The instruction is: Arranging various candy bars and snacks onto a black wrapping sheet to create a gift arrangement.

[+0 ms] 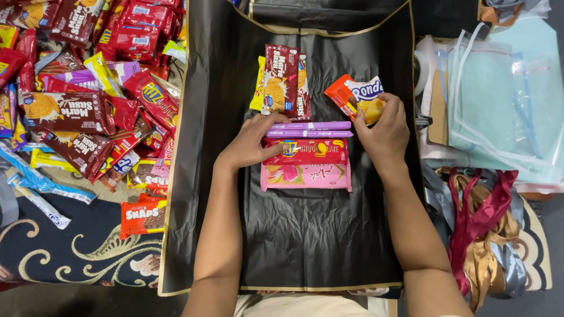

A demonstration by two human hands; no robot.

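On a black sheet with gold trim (305, 235) lies a small arrangement of snack packs. My left hand (249, 141) rests its fingertips on two thin purple stick packs (311, 129), above a red biscuit pack (308, 151) and a pink wafer pack (305, 176). My right hand (385, 132) grips an orange and white snack packet (355, 97) at the arrangement's upper right. Dark red biscuit packs (282, 79) with a yellow one beneath lie above the purple sticks.
A large heap of assorted snack packs (88, 88) covers the patterned floor mat to the left. Clear plastic bags (493, 100) lie at the right, with red, gold and silver ribbons (487, 229) below them.
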